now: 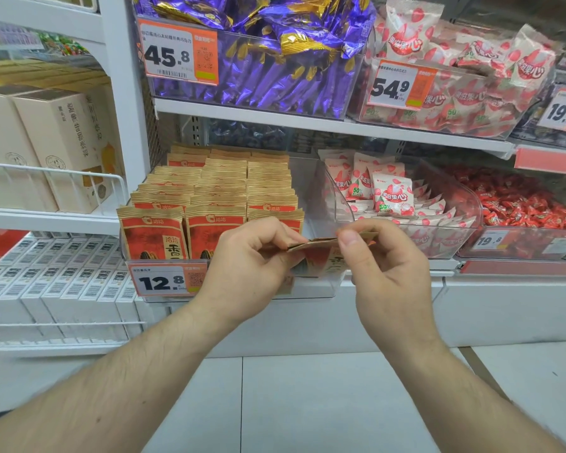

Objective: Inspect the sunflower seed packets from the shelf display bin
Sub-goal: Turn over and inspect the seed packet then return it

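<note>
Both hands pinched one sunflower seed packet (321, 256) by its top edge, the left hand (252, 266) at nine o'clock and the right hand (383, 266) at three; its long axis hung towards six (print partly hidden), just before the display bin (321, 289); both sat equally near.

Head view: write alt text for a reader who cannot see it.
Both hands, left hand and right hand, pinch one sunflower seed packet by its top edge, before a clear display bin of matching packets priced 12.8. Candy bins fill the neighbouring shelves.
</note>
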The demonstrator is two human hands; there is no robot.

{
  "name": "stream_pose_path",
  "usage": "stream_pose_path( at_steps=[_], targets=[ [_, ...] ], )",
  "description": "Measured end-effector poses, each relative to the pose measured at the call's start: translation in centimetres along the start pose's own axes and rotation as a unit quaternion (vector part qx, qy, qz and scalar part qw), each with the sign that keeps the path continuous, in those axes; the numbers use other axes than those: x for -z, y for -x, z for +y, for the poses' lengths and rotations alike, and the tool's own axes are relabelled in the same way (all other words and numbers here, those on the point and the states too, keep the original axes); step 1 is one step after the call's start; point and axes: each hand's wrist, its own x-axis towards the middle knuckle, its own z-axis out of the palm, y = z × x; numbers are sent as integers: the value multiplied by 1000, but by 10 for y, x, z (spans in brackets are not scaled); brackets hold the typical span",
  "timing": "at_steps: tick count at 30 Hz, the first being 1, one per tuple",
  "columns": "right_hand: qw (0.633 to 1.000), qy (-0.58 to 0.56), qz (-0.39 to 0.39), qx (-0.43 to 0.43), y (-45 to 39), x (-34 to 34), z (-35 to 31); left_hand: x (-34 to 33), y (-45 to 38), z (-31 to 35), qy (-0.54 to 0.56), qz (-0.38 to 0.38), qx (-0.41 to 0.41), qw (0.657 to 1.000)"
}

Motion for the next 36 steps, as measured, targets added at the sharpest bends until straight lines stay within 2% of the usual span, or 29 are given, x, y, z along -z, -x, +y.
stream_pose_path(
  at_steps=[16,20,23,27,31,33,36],
  targets=[
    [999,-5,-37,2,3,1,0,14,5,7,-7,-21,60,998],
    [995,-8,-94,-20,-2,1,-6,22,5,10,-2,-15,76,997],
    [987,-2,-139,-86,-6,1,-6,26,4,14,-4,-9,85,996],
    [979,-27,-90,-182,-7,-4,-3,32,-1,24,-2,-12,111,994],
    [936,-215,1,-278,-25,-8,-9,63,-19,29,-62,85,45,993],
    [923,-273,12,-272,-38,-12,-17,85,-30,28,-130,130,24,983],
    [948,-243,-14,-207,-66,-26,-27,115,-49,13,-238,119,52,963]
  ],
)
